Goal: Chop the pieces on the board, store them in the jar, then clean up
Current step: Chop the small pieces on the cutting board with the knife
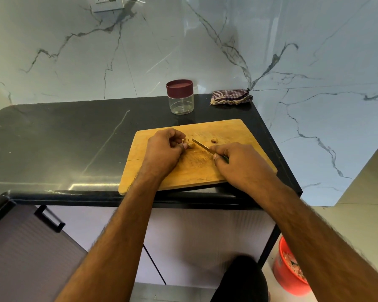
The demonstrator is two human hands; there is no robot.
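Held piece: a small brown piece (190, 145) lies on the wooden cutting board (227, 131), pinched at the fingertips of the left hand (164, 150), just left of the knife tip.
Second piece: another small brown piece (214, 140) lies loose on the board, just beyond the right hand (238, 162).
Knife: the knife (202, 146) is gripped by the right hand; its long axis runs diagonally, tip pointing up-left toward the held piece.
Jar: the clear jar (180, 99) with a maroon lid stands closed behind the board on the dark counter (63, 138).
Cloth: a folded striped cloth (230, 97) lies right of the jar, by the wall.
Floor: a red bucket (286, 271) sits below right.
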